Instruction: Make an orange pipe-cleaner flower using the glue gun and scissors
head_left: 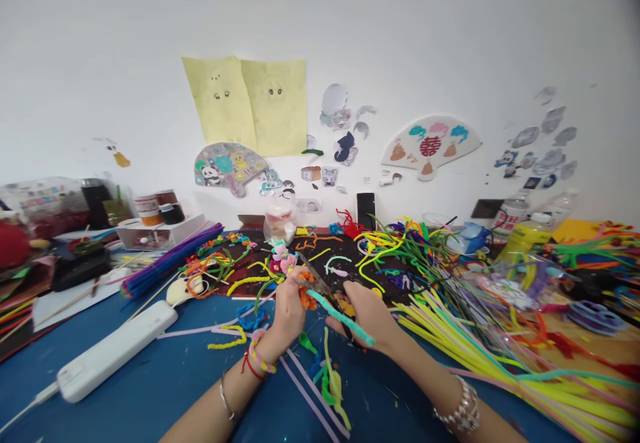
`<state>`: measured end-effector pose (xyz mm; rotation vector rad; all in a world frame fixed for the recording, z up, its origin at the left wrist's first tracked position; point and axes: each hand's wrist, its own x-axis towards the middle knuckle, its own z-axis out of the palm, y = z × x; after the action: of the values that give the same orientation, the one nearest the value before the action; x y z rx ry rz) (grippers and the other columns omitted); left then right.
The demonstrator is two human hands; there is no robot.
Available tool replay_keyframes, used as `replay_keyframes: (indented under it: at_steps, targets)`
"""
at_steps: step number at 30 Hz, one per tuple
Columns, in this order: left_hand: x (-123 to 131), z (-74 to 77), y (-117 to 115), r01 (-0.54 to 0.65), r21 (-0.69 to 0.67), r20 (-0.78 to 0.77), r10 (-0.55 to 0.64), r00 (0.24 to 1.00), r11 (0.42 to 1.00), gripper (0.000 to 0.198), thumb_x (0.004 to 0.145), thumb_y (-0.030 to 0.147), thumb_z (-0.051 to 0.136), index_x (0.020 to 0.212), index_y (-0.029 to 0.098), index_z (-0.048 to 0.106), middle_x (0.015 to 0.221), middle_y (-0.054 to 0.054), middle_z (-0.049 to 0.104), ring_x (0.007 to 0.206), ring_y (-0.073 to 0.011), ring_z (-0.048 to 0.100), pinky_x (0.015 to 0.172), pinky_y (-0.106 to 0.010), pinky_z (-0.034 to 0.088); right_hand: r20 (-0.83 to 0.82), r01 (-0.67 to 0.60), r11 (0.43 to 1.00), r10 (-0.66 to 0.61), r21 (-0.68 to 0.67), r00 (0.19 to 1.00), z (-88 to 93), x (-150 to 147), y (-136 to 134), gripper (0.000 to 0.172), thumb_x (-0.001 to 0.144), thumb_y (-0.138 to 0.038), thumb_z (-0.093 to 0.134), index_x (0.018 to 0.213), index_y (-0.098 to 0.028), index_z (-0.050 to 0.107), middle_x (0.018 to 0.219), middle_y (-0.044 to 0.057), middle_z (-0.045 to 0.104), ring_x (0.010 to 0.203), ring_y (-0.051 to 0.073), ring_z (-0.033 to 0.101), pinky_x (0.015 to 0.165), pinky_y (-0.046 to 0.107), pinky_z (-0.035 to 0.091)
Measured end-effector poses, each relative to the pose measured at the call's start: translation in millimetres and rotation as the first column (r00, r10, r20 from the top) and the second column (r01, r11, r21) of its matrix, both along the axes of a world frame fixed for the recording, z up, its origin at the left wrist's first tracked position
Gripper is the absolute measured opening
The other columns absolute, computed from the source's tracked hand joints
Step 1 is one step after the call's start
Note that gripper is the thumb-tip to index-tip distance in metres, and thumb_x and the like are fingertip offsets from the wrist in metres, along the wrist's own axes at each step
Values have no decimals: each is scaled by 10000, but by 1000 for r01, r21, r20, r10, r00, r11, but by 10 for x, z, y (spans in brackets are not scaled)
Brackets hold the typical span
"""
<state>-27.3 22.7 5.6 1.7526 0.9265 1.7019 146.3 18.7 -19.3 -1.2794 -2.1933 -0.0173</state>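
My left hand (289,313) pinches the end of a teal pipe cleaner (340,317), with a tuft of orange pipe cleaner (306,293) close by its fingers. The teal stem runs across to my right hand (365,313), which grips dark-bladed scissors (315,276) whose blades point up and left. The scissor handles are mostly hidden by my fingers. Just beyond the hands, a pink pipe-cleaner flower (280,261) sits among tangled yellow, green and orange pieces on a dark mat (250,263).
A blue tabletop (150,389) holds a white power strip (115,353) at left, a purple pipe-cleaner bundle (170,263) behind it, and a long yellow bundle (480,363) at right. Plastic bottles (525,236) and a phone (366,209) stand against the wall.
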Motion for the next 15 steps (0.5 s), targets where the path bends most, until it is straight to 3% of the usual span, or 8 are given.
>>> replay_keyframes:
  at_steps: [4,8,15]
  targets:
    - [-16,-36,70,11,-26,68,-10,998,1000,519,859,574,248,912,182,584,796,-54,613,746,-190,552,709,-305,439,70,14,1000,-15,18,997,45,43,6,364,741,-548,521,781,-207,400,745,29,530,690,199,510,603,277,336]
    - [-23,-72,119,94,-57,191,-81,978,994,468,823,614,314,880,197,520,711,-4,516,588,-134,473,569,-244,405,71,50,996,-55,80,996,64,60,-2,325,758,-517,495,772,-204,411,757,46,544,705,203,508,624,286,342]
    - [-64,-115,145,46,12,221,-48,974,999,423,825,590,329,819,204,503,686,-1,498,551,-137,449,528,-258,387,70,69,991,-77,118,995,107,42,-36,325,737,-504,514,796,-194,439,800,66,551,749,221,503,656,304,366]
